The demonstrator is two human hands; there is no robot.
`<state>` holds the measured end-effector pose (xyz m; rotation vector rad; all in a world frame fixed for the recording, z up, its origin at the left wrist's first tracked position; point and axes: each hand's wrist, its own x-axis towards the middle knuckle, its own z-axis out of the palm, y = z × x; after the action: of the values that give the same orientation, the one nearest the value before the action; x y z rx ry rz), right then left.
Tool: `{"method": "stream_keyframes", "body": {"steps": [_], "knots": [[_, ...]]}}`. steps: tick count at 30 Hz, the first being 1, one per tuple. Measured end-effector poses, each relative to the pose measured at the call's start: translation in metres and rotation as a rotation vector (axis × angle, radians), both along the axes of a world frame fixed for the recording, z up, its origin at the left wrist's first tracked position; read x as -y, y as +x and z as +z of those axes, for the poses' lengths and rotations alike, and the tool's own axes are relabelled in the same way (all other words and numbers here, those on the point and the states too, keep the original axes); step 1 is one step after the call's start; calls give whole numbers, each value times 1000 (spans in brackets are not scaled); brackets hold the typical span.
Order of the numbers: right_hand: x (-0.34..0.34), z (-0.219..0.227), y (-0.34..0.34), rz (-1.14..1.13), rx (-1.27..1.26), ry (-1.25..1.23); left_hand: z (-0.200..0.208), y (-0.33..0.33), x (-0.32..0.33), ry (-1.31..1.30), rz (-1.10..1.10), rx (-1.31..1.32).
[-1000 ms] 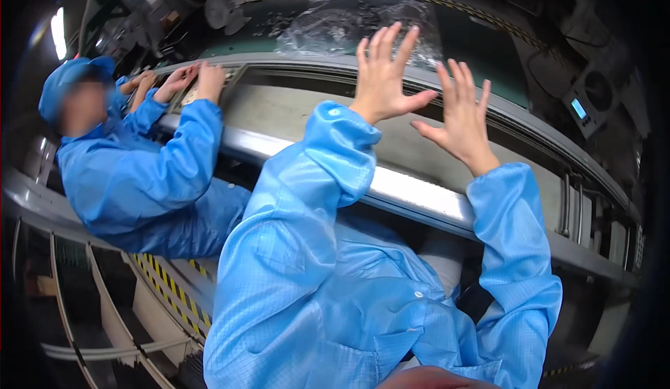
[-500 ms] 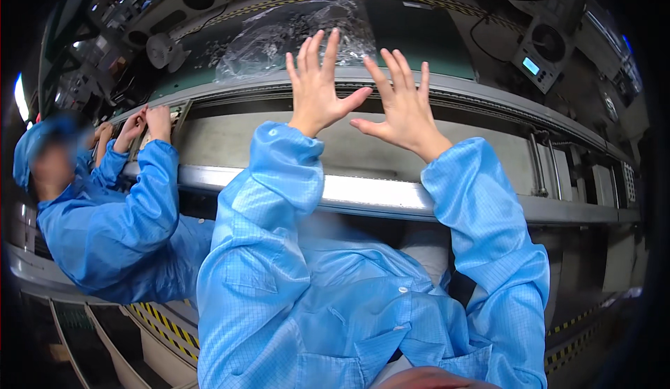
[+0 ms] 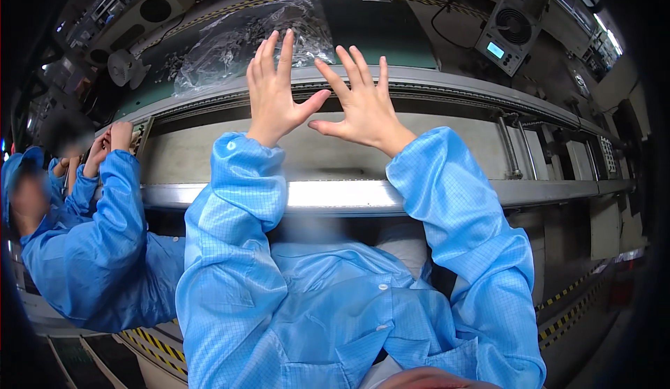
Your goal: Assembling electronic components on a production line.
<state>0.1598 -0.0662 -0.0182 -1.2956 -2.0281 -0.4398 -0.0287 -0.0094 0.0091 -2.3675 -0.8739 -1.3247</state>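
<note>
Both of my hands are raised over a long conveyor line (image 3: 335, 157), palms facing away and fingers spread. My left hand (image 3: 272, 96) is open with nothing in it. Beside it, a little to the right, my right hand (image 3: 364, 106) is also open, holding nothing. The two thumbs point toward each other with a gap between them. Past my fingertips, clear plastic sheeting (image 3: 209, 61) with many small dark parts lies on a green tabletop (image 3: 377, 33). Blue sleeves cover both of my forearms.
At the left a co-worker in blue (image 3: 91, 249) sits with hands over the line. The conveyor's metal front rail (image 3: 335, 195) runs in front of me. A white fan (image 3: 127, 69) stands far left; a grey device with a lit screen (image 3: 504, 40) stands far right.
The whole view has shifted, so the line, the table and my hands all appear further left. My hands keep the same open, spread pose.
</note>
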Motion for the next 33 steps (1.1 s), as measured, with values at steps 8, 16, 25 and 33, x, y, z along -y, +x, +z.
{"method": "stream_keyframes", "body": {"steps": [8, 16, 25, 33], "knots": [[8, -21, -2, -31, 31, 50, -26, -1, 5, 30, 38, -36], [7, -15, 2, -40, 41, -11, -21, 1, 5, 40, 98, -71], [-8, -15, 23, -275, 112, -115, -24, 6, 0, 38, 184, -115], [-19, -11, 33, -347, -42, -277, -22, 11, 3, 11, 162, -170]]}}
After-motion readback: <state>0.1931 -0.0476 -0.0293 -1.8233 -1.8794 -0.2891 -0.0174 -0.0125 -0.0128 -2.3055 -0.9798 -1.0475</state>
